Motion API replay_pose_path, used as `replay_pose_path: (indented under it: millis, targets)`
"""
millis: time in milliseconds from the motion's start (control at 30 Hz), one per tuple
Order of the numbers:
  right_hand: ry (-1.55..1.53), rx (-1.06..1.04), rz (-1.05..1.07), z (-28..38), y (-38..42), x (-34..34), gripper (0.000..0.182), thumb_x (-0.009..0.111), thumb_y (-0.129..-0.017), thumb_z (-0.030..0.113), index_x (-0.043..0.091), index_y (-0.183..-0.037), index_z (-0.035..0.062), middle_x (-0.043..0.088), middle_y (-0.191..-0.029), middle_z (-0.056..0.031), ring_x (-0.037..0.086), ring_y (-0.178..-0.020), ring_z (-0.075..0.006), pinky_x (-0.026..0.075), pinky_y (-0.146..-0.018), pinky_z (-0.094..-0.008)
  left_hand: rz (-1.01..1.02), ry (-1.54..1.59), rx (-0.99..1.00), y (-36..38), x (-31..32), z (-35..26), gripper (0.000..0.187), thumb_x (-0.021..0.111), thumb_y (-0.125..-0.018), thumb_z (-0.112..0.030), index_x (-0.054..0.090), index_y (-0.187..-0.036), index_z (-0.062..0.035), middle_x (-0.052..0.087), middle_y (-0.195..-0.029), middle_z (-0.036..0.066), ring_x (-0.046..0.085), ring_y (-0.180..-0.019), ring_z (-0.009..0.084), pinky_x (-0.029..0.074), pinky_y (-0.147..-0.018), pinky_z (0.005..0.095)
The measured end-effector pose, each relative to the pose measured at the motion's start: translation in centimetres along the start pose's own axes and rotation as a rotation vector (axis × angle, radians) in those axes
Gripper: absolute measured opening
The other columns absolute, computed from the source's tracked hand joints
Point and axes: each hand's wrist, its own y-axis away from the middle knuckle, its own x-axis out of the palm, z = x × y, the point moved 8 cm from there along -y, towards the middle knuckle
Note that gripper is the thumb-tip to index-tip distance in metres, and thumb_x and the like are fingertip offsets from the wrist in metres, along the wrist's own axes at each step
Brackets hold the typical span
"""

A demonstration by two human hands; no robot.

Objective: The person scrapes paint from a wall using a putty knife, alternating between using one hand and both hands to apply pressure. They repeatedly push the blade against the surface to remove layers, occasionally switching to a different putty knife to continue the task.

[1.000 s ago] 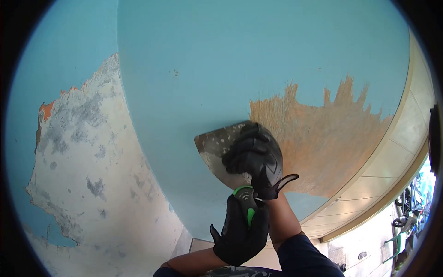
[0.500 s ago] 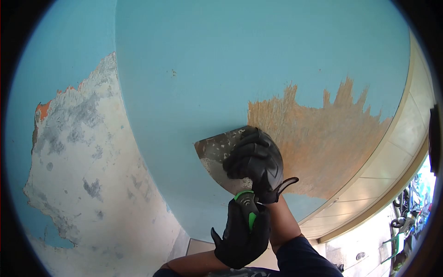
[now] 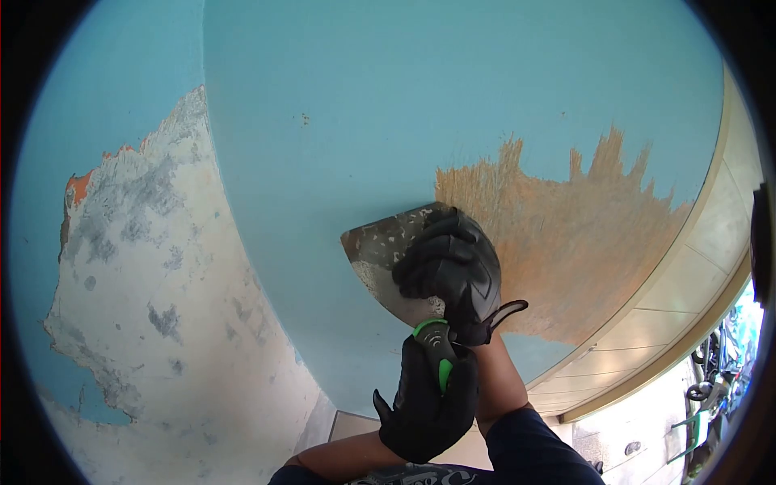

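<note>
A wide scraper (image 3: 380,263) with a worn, spotted metal blade lies against the blue wall (image 3: 339,97), its long edge facing up the wall. My left hand (image 3: 428,400), in a black glove, is closed round the scraper's black and green handle. Above it, my right hand (image 3: 453,271), gloved likewise, presses on the right part of the blade with its fingers bent together. Just right of the blade begins a brown scraped patch (image 3: 566,242) with a ragged upper edge.
On the adjoining wall at left, a large bare patch (image 3: 153,283) shows whitish-grey plaster. A cream tiled border (image 3: 630,323) curves along the right side. Beyond it, several parked motorbikes (image 3: 707,388) stand outside at lower right.
The scraper has slid slightly up the blue wall, both hands moving with it. My grip on the handle and blade looks the same.
</note>
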Motion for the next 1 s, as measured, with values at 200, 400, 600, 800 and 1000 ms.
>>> replay_pose_path:
  millis: [200, 400, 600, 800, 1000]
  targets:
    - [-0.070, 0.025, 0.025, -0.4, -1.9, 0.2, 0.009, 0.064, -0.076, 0.018, 0.064, -0.070, 0.0112, 0.070, -0.083, -0.0036, 0.067, -0.080, -0.0221, 0.055, -0.082, -0.0359, -0.049, -0.067, 0.046, -0.5, -0.6, -0.6, 0.038, 0.055, -0.103, -0.014, 0.036, -0.132, -0.0008, 0.057, -0.089, 0.007, 0.055, -0.065, 0.0114, 0.047, -0.059, 0.0295]
    - [-0.147, 0.153, 0.051, -1.5, -2.2, -0.1, 0.014, 0.062, -0.077, 0.022, 0.066, -0.070, 0.0105, 0.069, -0.077, -0.0024, 0.067, -0.079, -0.0199, 0.054, -0.077, -0.0334, -0.071, -0.101, 0.101, -2.3, -0.5, -1.3, 0.038, 0.056, -0.103, -0.014, 0.036, -0.133, -0.0006, 0.058, -0.090, 0.007, 0.055, -0.066, 0.0113, 0.048, -0.059, 0.0294]
    - [-0.022, -0.018, 0.058, 0.0, -2.3, -0.1, 0.011, 0.065, -0.073, 0.020, 0.067, -0.069, 0.0100, 0.069, -0.075, -0.0027, 0.067, -0.080, -0.0210, 0.053, -0.075, -0.0336, -0.098, -0.150, 0.159, -1.2, 0.0, -1.3, 0.038, 0.056, -0.103, -0.013, 0.036, -0.133, -0.0006, 0.058, -0.091, 0.006, 0.055, -0.067, 0.0112, 0.048, -0.060, 0.0292]
    - [-0.201, 0.270, 0.040, -2.2, -1.1, 0.4, 0.008, 0.067, -0.066, 0.018, 0.066, -0.064, 0.0105, 0.069, -0.075, -0.0030, 0.066, -0.083, -0.0211, 0.053, -0.073, -0.0344, -0.110, -0.208, 0.184, -0.8, -0.1, -1.5, 0.039, 0.057, -0.102, -0.013, 0.037, -0.133, -0.0006, 0.058, -0.092, 0.006, 0.056, -0.069, 0.0111, 0.048, -0.061, 0.0289]
    - [0.014, 0.018, 0.018, -0.1, -1.4, 0.2, 0.005, 0.067, -0.064, 0.016, 0.065, -0.064, 0.0121, 0.069, -0.075, -0.0020, 0.066, -0.078, -0.0207, 0.053, -0.076, -0.0346, -0.142, -0.278, 0.225, -1.3, -0.5, -2.2, 0.039, 0.058, -0.102, -0.012, 0.037, -0.133, -0.0006, 0.058, -0.093, 0.006, 0.056, -0.070, 0.0110, 0.048, -0.061, 0.0287]
